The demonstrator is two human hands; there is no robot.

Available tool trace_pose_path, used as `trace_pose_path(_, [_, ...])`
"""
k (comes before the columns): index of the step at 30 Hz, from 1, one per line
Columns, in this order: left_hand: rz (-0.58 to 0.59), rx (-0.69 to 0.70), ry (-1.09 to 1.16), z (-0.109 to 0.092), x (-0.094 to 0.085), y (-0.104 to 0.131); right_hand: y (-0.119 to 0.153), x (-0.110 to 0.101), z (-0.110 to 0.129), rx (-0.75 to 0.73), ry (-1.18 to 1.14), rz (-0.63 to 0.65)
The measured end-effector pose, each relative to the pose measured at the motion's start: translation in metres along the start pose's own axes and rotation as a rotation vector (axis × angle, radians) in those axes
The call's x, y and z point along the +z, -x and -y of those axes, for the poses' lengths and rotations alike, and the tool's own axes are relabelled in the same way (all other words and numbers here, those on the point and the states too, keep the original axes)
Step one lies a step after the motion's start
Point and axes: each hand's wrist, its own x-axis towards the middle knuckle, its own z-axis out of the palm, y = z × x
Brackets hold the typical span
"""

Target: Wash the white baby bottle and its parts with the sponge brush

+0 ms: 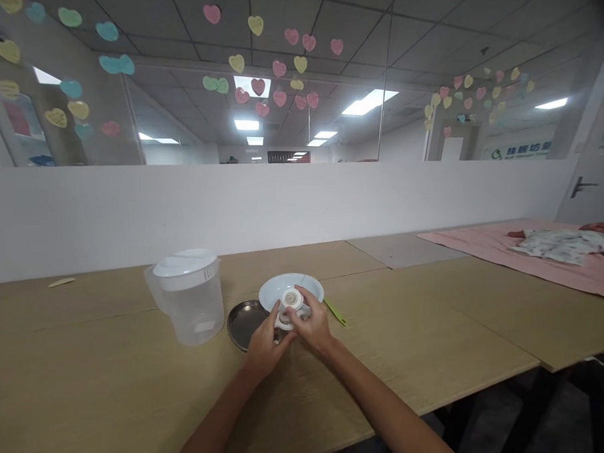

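Left grip [265, 347] and right grip [314, 326] meet above a tan, board-like tabletop [402, 331] with straight panel seams. The right grip pinches a small round white cap [292, 298], its face ringed by a raised circular rim, between thumb and fingers. The left grip is curled, fingers and thumb apart, around a white rounded fitting [284, 321] just below the cap; whether the two pieces touch cannot be told. Just beyond both grips stands a wide, shallow, smooth bowl [272, 293], pale bluish white, partly hidden by the hands. Directly left of the left grip lies a round, dark, shiny metal dish [244, 323] with a thin raised edge. Farther left rises a tapered pitcher [193, 312] of translucent plastic, with a handle and an opaque white lid [186, 263]. Beyond the right grip, beside the bowl, rests a slender bright-green implement [335, 313]. Well apart, far to the right of the grips, a flat pink cloth [471, 240] carries white patterned fabric [556, 245].
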Motion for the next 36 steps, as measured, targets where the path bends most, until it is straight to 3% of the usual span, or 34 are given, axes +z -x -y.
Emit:
trace_pose_path(8, [0.006, -0.021, -0.036, -0.001, 0.001, 0.0, -0.012, 0.001, 0.005, 0.404, -0.481, -0.097])
trace_pose_path(16, [0.018, -0.004, -0.052, 0.001, 0.002, 0.001, -0.031, -0.012, 0.002, 0.655, -0.964, 0.007])
trace_pose_path(26, [0.009, -0.006, -0.073, -0.001, 0.001, 0.002, -0.039, -0.026, -0.028, 0.711, -1.114, -0.18])
trace_pose_path(36, [-0.012, 0.023, -0.055, 0.0, 0.001, 0.002, -0.028, -0.015, -0.052, 0.764, -1.001, -0.242])
